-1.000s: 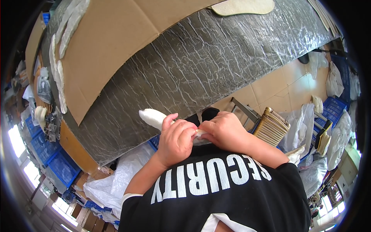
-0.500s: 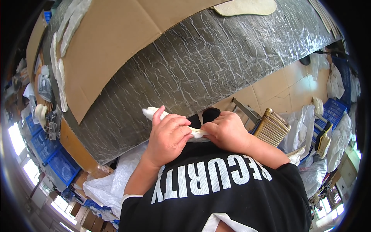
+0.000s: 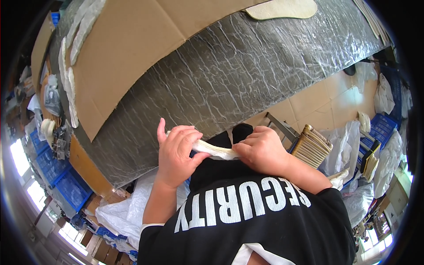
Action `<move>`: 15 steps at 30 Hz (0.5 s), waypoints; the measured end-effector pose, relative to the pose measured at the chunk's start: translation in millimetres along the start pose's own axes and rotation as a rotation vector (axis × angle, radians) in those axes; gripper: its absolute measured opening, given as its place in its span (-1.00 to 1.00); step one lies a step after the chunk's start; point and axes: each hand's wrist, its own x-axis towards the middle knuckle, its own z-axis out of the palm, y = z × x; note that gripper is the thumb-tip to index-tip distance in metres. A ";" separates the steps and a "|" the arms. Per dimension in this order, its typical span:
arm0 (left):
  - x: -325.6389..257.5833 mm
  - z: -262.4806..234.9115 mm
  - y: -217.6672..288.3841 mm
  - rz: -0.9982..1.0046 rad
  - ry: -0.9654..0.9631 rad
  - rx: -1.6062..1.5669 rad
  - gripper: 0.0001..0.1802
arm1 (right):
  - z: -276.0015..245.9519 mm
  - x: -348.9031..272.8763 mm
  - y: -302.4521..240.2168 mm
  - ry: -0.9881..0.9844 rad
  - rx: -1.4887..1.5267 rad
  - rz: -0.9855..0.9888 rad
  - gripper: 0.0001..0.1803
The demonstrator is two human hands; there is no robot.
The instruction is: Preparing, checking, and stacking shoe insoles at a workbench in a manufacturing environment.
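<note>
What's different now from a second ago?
The left hand has moved left along the white piece, away from the right hand, baring more of it between them. Both still hold it; the right hand, cardboard and table stayed about put.

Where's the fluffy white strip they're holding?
The fluffy white strip is near the middle of the head view, held between the left hand and right hand, near the dark table.

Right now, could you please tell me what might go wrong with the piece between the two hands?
The fleecy insole looks bowed between the left hand and right hand, so it might crease. It is held in front of the plastic-covered table, so it could fall if both grips slipped.
</note>
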 end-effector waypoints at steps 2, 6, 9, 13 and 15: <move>-1.4 -2.1 -3.0 0.017 -0.014 0.004 -0.62 | 0.2 0.4 0.8 0.005 0.004 -0.012 -0.73; 0.7 -3.5 -1.1 0.054 -0.038 -0.003 -0.61 | 2.4 0.4 1.7 0.009 0.026 -0.013 -0.72; 3.0 0.9 1.7 0.092 -0.038 -0.057 -0.65 | 0.9 1.3 1.7 -0.006 0.063 0.012 -0.71; 4.6 3.0 -0.4 0.097 -0.053 -0.055 -0.72 | -1.3 2.3 3.9 -0.039 0.168 0.066 -0.71; 5.2 3.5 -2.2 0.115 -0.078 -0.125 -0.77 | -1.6 2.2 6.0 -0.029 0.188 0.081 -0.80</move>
